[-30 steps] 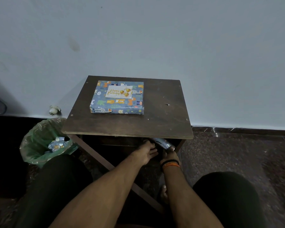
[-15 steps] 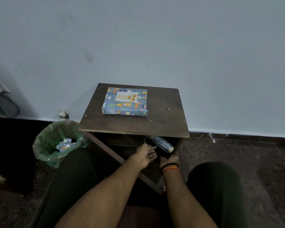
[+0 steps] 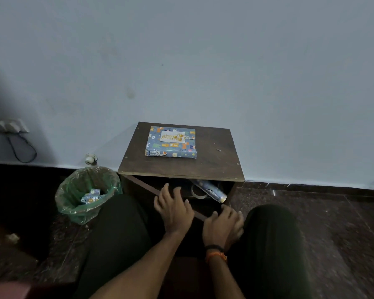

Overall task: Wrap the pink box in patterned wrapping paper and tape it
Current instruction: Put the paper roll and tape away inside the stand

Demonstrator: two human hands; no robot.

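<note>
Head view: wrapped box [image 3: 171,141] on table [image 3: 216,167].

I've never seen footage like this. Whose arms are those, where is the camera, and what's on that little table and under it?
There is no machine here: a person wears a wide-angle camera on the head, looking forward and down, so you see their own arms and dark-clad knees. The left hand and the right hand, the one with wristbands, are both loosely spread in front of the table's open underside and hold nothing. On the small dark wooden table lies the wrapped box, covered in blue patterned paper with a birthday card on top. On the shelf beneath sit a roll of wrapping paper and what looks like a tape roll. To the left stands a bin with a green liner, holding paper scraps.
</note>
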